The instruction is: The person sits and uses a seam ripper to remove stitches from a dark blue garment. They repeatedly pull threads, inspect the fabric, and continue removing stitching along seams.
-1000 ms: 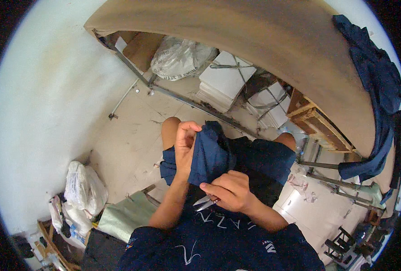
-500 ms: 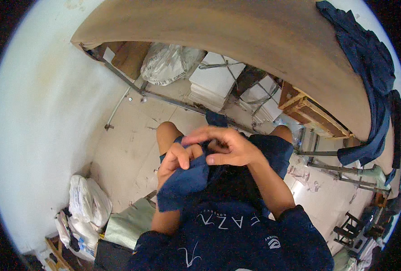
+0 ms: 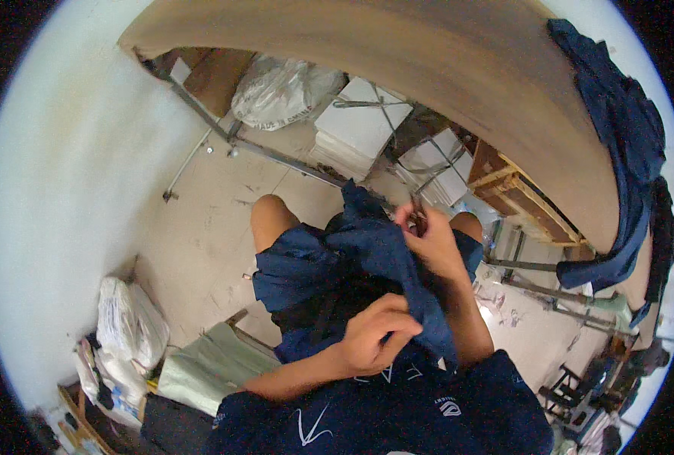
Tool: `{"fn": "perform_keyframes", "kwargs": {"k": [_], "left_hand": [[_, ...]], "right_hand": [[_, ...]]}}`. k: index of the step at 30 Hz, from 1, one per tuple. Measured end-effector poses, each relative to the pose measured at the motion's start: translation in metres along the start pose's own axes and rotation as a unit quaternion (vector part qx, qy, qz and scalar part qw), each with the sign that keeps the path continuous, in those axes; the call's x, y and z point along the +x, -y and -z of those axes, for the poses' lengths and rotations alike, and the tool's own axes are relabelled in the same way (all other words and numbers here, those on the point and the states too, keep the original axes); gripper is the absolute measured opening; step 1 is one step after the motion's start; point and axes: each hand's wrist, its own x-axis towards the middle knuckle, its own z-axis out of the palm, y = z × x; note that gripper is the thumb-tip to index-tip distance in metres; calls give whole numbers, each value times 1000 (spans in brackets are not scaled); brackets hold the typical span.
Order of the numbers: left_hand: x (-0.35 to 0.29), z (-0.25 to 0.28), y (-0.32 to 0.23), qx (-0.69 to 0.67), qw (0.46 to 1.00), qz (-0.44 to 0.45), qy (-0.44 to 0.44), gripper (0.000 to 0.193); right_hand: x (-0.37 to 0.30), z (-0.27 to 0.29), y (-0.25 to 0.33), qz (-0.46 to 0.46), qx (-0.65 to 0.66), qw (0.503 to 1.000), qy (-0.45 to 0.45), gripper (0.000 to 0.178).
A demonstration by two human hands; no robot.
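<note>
A dark navy piece of cloth (image 3: 375,239) lies bunched over my lap and runs down along my right forearm. My left hand (image 3: 378,334), fingers curled, is closed on the edge of its lower end, close to my shirt. Beyond the cloth, near my right knee, my right hand (image 3: 435,243) has its fingers closed round a small dark tool (image 3: 416,218). Most of that tool is hidden and blurred, so its kind is unclear. The cloth's far tip (image 3: 356,196) reaches past my knees.
A brown-covered table (image 3: 352,38) arches ahead, with navy garments (image 3: 625,129) hanging over its right end. Beneath stand a white plastic bag (image 3: 284,95), tied stacks of white sheets (image 3: 363,121) and a wooden drawer frame (image 3: 530,197). White bags (image 3: 128,318) and pale green fabric (image 3: 212,368) sit left.
My left hand has moved right and toward my body. My right hand has moved right and slightly forward. The cloth, earlier bunched between both hands, now stretches out over my lap.
</note>
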Motion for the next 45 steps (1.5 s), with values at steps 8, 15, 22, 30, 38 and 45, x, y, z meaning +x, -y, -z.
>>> {"fn": "perform_keyframes", "kwargs": {"k": [8,15,22,30,38,45], "left_hand": [[-6,-44,23,-1,987,110,118,10],[30,1,39,57,991,123,5,22],[52,29,121,132,954,70,260,29],[55,107,121,182,977,83,68,27],[57,97,82,228,916,-103,-314,34],[54,89,76,123,944,-92,-291,31]], "right_hand": [[-58,44,6,-117,68,978,158,20],[-83,69,31,-56,100,992,60,14],[-89,92,36,138,97,982,84,32],[-119,144,1,271,155,950,3,37],[-126,130,10,158,-31,986,-33,30],[-115,118,27,37,-308,945,-104,36]]}}
